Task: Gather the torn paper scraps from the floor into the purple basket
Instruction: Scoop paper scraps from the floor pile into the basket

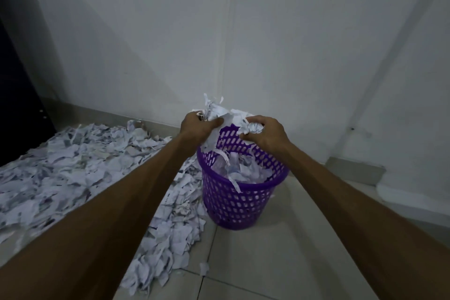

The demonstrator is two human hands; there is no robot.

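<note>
Both your left hand (pixel 198 126) and right hand (pixel 264 132) are clutching a wad of scraps (pixel 225 114) right above the basket (pixel 233 202). Drop lower before letting go, so strips don't flutter onto the pile (pixel 80 168) beside the basket.

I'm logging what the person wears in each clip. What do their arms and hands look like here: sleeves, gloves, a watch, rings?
Both arms are bare along their whole visible length, with no sleeve in view. The left hand and the right hand wear no gloves. No watch, bracelet or band shows on either wrist. No ring is visible, though the light is dim and some fingers are partly hidden.
</note>
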